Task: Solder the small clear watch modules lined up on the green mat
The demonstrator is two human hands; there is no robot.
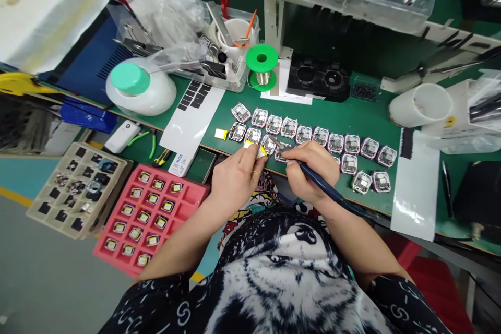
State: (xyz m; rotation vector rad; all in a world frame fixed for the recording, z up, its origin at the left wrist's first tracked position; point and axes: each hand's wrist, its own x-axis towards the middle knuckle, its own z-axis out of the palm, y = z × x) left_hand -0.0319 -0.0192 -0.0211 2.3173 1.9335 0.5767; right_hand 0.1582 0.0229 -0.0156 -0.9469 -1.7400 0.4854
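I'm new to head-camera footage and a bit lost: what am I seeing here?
There is one picture, from a camera worn on a person's head, looking down. No machine arms show, only bare hands. The left hand holds a small yellow-and-white rectangular block in its fingers; the right hand grips a dark blue, corded pen-like tool. On the green work surface lie rows of small square devices with exposed circuitry, beside a green spool of silvery wire.

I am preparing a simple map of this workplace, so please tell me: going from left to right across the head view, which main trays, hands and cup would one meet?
Beige tray → pink tray → left hand → right hand → white cup.
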